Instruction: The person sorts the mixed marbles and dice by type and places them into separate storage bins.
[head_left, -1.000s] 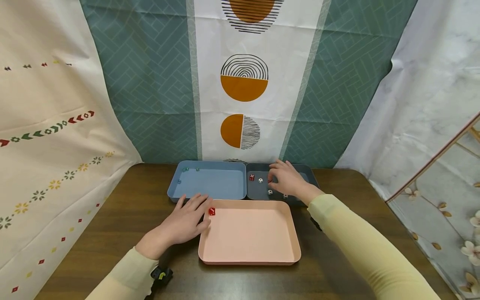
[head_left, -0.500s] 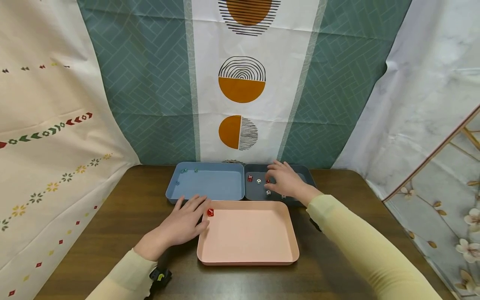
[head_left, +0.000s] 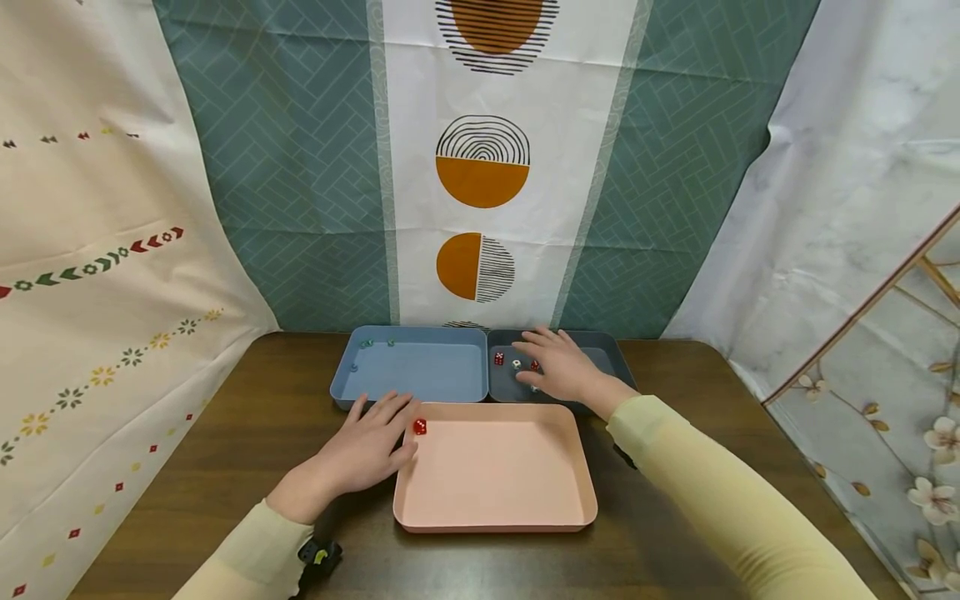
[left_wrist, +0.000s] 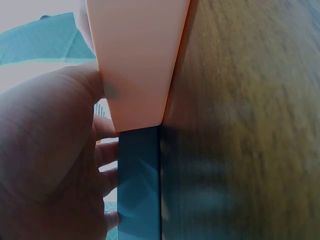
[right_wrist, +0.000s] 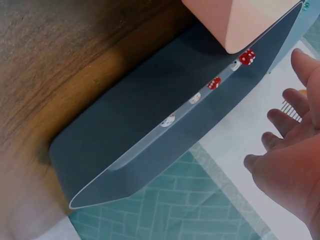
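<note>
My left hand [head_left: 371,446] lies spread at the left rim of a pink tray [head_left: 495,527]. In the left wrist view its thumb touches the tray's outer wall [left_wrist: 137,65], and the other fingers reach over the blue tray's side [left_wrist: 139,185]. A red die [head_left: 420,427] sits in the pink tray's back left corner, right by those fingers. Over the dark grey tray [head_left: 611,358] hovers my right hand [head_left: 561,367], fingers extended and holding nothing. Red dice [right_wrist: 247,57] and white dice [right_wrist: 168,120] lie in that tray, partly hidden under the hand in the head view.
A blue tray [head_left: 427,375] stands at the back left with a few small green dice [head_left: 367,343] inside, side by side with the dark grey tray. All three trays rest on a brown wooden table [head_left: 262,417]. Patterned cloths [head_left: 322,208] hang behind and at both sides.
My right hand's fingers have come away from a red die in the dark grey tray and straightened, and the hand has shifted slightly left. The left hand stays at the pink tray's rim.
</note>
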